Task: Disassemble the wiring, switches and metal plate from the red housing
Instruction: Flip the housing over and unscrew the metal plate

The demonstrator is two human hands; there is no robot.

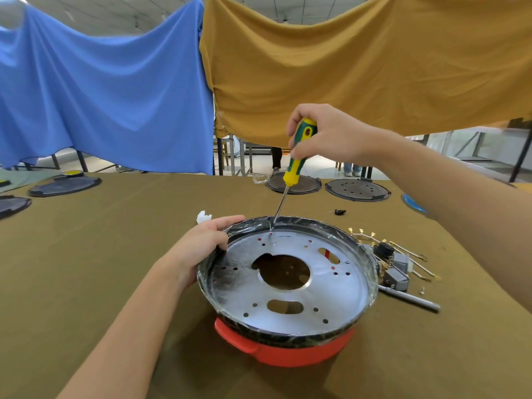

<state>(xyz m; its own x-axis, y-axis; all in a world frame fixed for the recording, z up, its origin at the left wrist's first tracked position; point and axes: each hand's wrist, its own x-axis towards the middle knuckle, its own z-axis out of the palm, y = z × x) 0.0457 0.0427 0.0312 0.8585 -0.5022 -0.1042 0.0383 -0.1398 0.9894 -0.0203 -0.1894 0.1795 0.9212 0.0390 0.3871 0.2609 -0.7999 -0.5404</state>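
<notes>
Housing: red housing [283, 351] sits on the table [100, 254] right before the person, open side up, a black film-wrapped rim round the top.
Plate: metal plate [288, 286] lies flat inside, touching the rim all round, full of holes and cut-outs.
Left hand: left hand [201, 249] grips the rim's far-left edge, fingers curled over it, steadying.
Right hand: right hand [325, 136] wraps the screwdriver [298, 152] handle; its tip meets a screw at the plate's far edge.
Wiring: switches and wiring [394, 263] lie just right of the housing, already out.
Handling: plate looks thin, stiff, light, likely sharp-edged; I'd lift it by the big centre hole once the screws are out.
</notes>
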